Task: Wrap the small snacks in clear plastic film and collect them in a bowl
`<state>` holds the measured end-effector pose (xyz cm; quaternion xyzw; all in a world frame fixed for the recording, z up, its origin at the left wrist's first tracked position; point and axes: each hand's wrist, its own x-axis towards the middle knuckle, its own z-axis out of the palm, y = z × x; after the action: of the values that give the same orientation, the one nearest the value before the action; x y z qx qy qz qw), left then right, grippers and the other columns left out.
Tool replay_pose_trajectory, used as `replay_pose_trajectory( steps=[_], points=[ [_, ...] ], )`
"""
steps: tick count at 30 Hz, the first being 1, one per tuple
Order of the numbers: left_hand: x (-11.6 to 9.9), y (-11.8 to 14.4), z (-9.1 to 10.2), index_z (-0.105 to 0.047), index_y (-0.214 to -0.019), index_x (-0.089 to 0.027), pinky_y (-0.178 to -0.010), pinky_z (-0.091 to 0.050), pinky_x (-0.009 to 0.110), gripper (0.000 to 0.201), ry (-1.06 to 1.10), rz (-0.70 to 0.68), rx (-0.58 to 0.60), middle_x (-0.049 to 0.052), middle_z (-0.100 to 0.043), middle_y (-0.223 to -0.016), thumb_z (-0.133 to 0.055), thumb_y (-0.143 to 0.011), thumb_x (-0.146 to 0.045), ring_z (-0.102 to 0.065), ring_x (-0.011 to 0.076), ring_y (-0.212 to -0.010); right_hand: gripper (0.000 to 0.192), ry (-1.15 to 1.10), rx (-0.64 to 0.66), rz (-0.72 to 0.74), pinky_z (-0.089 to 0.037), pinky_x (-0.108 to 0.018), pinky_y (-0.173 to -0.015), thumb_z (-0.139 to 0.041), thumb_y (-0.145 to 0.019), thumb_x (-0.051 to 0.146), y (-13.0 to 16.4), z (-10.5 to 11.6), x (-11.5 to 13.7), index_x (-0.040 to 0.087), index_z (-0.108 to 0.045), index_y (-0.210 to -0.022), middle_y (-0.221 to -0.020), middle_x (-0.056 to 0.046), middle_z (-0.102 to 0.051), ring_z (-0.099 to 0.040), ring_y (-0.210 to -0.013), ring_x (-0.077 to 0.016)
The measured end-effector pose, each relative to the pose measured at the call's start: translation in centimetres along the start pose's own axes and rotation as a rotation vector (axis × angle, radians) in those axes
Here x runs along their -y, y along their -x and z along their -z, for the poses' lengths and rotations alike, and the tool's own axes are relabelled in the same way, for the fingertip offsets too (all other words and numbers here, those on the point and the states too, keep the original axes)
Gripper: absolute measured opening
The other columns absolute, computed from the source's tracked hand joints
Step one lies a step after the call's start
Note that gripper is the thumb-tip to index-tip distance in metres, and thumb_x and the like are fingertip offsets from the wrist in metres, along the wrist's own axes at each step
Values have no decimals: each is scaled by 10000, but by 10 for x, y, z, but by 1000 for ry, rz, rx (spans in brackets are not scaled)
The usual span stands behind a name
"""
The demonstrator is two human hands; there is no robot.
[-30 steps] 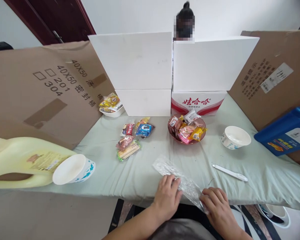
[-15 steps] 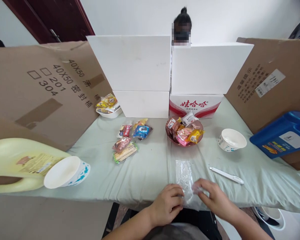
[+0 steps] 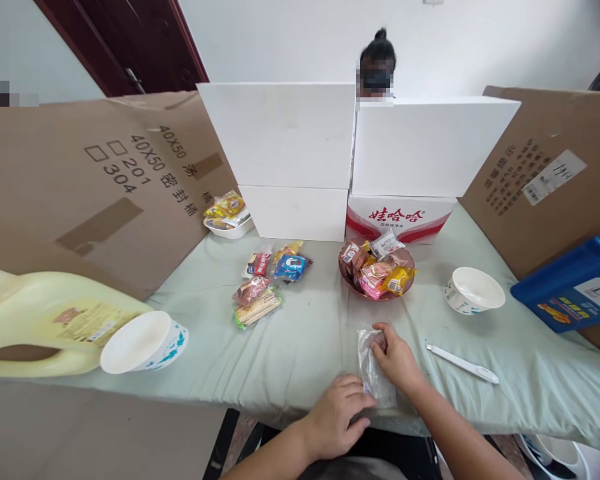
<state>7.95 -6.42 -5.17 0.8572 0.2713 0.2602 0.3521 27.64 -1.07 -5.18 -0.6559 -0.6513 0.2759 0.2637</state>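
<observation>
Left hand (image 3: pixel 339 415) presses the near end and right hand (image 3: pixel 396 358) pinches the far end of a clear plastic bag (image 3: pixel 373 371) at the table's 6 o'clock edge.
Judged thin, limp, slippery and crackly: grip at the ends, not mid-film. Table edge (image 3: pixel 280 405) touches the near end; white pen (image 3: pixel 462 363) at 3 o'clock; snack bowl (image 3: pixel 377 273) at 12; open cloth (image 3: pixel 300 340) at 9.

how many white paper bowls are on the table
3: one tipped on its side by the yellow jug, one upright at right, one holding snack packets near the cardboard. Others may be hidden.
</observation>
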Motion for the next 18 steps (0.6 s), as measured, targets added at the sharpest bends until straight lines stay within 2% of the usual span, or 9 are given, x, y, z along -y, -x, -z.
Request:
replay_pose_trajectory(
  steps=[3,9,13,16,18],
  points=[
    [-2,-2,-1,-649,-1080,-221,-925,-439,410,323,-32,-13,0,63,-648,-987,-649,-757,-199,-538,247,-1006,349,32,-9,23,-445,-278,-631,-427,-842,220,1,1,1,175,-508,-1179,-757,-11,-653,-634,-684,-180],
    [-4,-1,0,-643,-1117,-240,-942,-422,422,400,-44,9,37,57,-639,-1031,-701,-721,-250,-508,262,-1043,431,166,-46,85,-478,-325,-797,-443,-857,207,2,2,6,146,-461,-1283,-1073,-105,-657,-643,-954,-220],
    [-5,-1,0,-624,-1150,-233,-942,-431,439,444,-50,18,42,63,-647,-1013,-709,-717,-276,-510,269,-1035,342,359,-57,123,-486,-310,-768,-408,-928,228,1,1,8,156,-506,-1248,-1125,-107,-649,-655,-932,-213],
    [-6,0,1,-597,-1189,-208,-944,-450,438,480,-45,7,22,75,-651,-1012,-703,-726,-274,-517,272,-1042,311,386,-62,142,-480,-286,-752,-388,-936,182,-1,-1,6,175,-540,-1207,-1117,-92,-652,-656,-921,-195],
    [-9,1,5,-596,-1183,-203,-918,-477,409,422,-62,9,-24,84,-632,-1039,-670,-772,-263,-532,256,-1024,303,408,-70,156,-479,-280,-747,-394,-940,180,-2,-2,4,175,-543,-1203,-1102,-88,-652,-654,-917,-192]
  ],
)
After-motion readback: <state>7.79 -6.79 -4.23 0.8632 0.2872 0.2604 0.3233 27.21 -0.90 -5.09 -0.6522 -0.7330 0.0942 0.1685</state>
